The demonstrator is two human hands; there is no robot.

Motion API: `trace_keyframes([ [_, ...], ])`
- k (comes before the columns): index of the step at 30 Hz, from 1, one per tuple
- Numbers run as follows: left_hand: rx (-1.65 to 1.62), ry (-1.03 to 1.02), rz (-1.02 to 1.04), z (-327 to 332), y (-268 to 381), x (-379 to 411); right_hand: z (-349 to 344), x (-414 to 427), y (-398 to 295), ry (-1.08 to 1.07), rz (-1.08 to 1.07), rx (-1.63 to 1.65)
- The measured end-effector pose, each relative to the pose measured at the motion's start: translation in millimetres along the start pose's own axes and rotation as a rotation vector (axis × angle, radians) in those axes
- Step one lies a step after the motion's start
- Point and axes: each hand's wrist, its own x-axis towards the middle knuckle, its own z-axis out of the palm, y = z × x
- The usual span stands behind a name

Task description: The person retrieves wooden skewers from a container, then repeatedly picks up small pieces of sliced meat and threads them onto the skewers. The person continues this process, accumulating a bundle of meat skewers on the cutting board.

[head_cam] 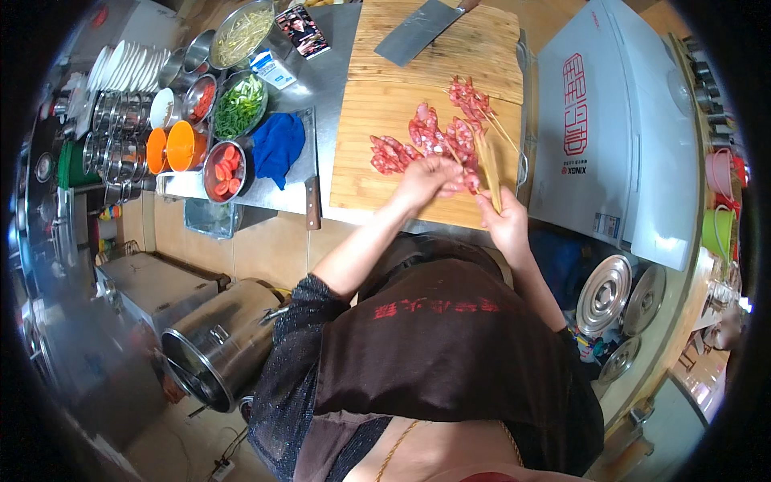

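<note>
Over the near part of a wooden cutting board point(361, 193), my right hand point(507, 217) grips a bundle of thin wooden skewers point(489, 169). Close beside it on the left, my left hand point(429, 181) has its fingers at a small piece of sliced red-and-white sausage point(471, 179) on a skewer. Just beyond the hands lie a loose heap of sausage slices point(426, 126) and a smaller heap point(388, 155) to the left. Several skewers threaded with slices point(468, 97) rest at the board's right side, their bare ends toward the edge.
A cleaver point(418, 33) lies on the far board. Left on the steel counter point(328, 90) are a wood-handled knife point(312, 205), blue cloth point(278, 144), bowls of tomato point(224, 172) and chopped greens point(240, 107), and a milk carton point(272, 69). A white freezer point(593, 120) stands right.
</note>
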Motion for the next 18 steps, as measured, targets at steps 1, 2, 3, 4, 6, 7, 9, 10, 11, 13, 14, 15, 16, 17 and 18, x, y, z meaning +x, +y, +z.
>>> trace_keyframes([
  [1, 0.123, 0.094, -0.003, -4.2, 10.9, 6.0, -2.8, 0.4, -0.8, 0.017, 0.025, 0.02],
  [2, 0.359, 0.207, 0.145, -13.6, 16.4, 18.5, -5.9, 0.9, -0.7, 0.033, 0.049, 0.039],
  [3, 0.596, 0.317, 0.293, -25.5, 18.9, 34.5, -9.3, 1.1, 1.6, 0.032, 0.088, 0.08],
  [4, 0.712, 0.427, 0.41, -37.9, 18.4, 52.8, -13.6, 1.1, 3.2, 0.029, 0.129, 0.12],
  [6, 0.974, 0.565, 0.537, -49.0, 25.2, 78.3, -20.7, -0.4, 6.3, 0.015, 0.172, 0.189],
  [7, 1.087, 0.57, 0.449, -48.2, 29.0, 85.1, -21.2, -1.4, 5.6, 0.004, 0.175, 0.185],
  [9, 1.305, 0.567, 0.266, -41.1, 36.9, 95.7, -23.4, -2.9, 3.5, -0.013, 0.182, 0.177],
  [10, 1.383, 0.497, 0.205, -37.4, 41.6, 96.1, -23.8, -3.5, 3.8, -0.008, 0.187, 0.173],
  [11, 1.416, 0.495, 0.21, -36.2, 41.0, 99.8, -23.5, -4.0, 4.3, -0.003, 0.191, 0.17],
  [13, 1.484, 0.49, 0.216, -36.1, 36.3, 109.7, -23.3, -4.2, 4.0, 0.0, 0.196, 0.165],
  [14, 1.483, 0.491, 0.206, -37.1, 34.7, 115.1, -23.5, -3.7, 3.6, -0.002, 0.195, 0.162],
  [15, 1.482, 0.492, 0.197, -37.9, 34.8, 119.0, -23.4, -3.7, 3.4, -0.004, 0.195, 0.16],
  [16, 1.481, 0.494, 0.187, -38.7, 33.8, 121.7, -23.5, -4.2, 2.4, -0.011, 0.19, 0.164],
  [17, 1.446, 0.454, 0.217, -40.8, 31.6, 122.6, -24.0, -4.8, 0.4, -0.019, 0.184, 0.167],
  [18, 1.412, 0.413, 0.249, -42.0, 34.0, 119.1, -24.4, -4.9, -1.6, -0.026, 0.177, 0.172],
])
